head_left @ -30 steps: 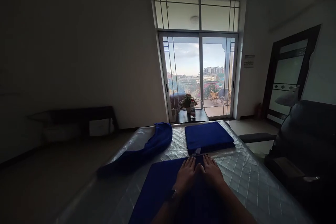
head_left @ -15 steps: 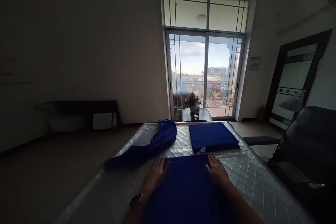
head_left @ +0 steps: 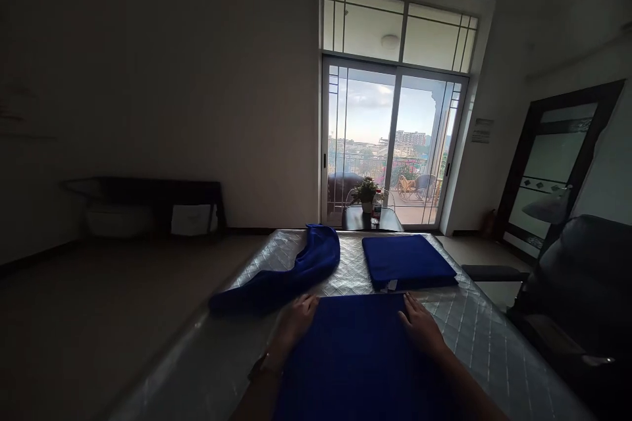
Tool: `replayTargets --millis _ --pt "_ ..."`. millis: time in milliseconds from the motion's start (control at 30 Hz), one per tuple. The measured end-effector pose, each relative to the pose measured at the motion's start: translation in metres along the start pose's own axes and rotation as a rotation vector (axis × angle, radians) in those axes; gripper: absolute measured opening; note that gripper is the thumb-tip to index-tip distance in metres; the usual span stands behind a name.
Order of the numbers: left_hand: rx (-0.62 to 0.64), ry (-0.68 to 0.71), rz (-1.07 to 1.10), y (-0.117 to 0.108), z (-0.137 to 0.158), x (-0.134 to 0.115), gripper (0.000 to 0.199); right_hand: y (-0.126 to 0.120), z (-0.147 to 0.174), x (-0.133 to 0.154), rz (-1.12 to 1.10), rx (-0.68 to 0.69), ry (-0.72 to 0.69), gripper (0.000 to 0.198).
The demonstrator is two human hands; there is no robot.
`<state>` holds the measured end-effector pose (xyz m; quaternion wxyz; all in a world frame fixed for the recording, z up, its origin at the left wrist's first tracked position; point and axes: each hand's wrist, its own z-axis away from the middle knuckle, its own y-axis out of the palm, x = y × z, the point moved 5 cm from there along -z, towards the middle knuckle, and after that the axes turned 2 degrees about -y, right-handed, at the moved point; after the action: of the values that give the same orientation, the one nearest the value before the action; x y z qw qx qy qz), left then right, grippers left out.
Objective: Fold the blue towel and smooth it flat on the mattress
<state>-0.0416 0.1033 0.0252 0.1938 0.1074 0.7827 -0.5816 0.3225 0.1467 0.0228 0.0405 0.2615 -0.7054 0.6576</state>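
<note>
A flat, folded dark-blue cloth lies in front of me on a silver quilted mattress. My left hand rests at its far left corner, with the fingers angled inward over the edge; the thumb is hard to make out. At the far right corner, my right hand lies along the edge, fingers stretched forward and thumb apart on the cloth. Beyond it sits another folded blue cloth with a small white tag. A crumpled blue cloth stretches along the left side.
Behind the mattress stands a small dark table with a potted plant and a bottle. A black armchair is close on the right. Against the left wall is a low dark bench. Sliding glass doors are at the back.
My left hand's fingers and thumb have drawn together and turned inward at the corner. My right hand stays at its corner. The whole view has shifted and tilted slightly.
</note>
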Motion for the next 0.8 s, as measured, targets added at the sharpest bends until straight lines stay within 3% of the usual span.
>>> replayTargets --millis 200,400,800 --pt "-0.104 -0.111 0.077 -0.010 -0.007 0.022 0.041 -0.012 -0.015 -0.005 -0.095 -0.052 0.015 0.066" --pt "-0.165 -0.139 0.132 -0.007 -0.008 0.025 0.031 -0.033 -0.038 -0.019 -0.058 -0.197 0.184 0.054" --pt "-0.163 -0.134 0.291 -0.012 -0.005 0.015 0.026 -0.021 -0.041 -0.030 -0.175 -0.280 0.201 0.043"
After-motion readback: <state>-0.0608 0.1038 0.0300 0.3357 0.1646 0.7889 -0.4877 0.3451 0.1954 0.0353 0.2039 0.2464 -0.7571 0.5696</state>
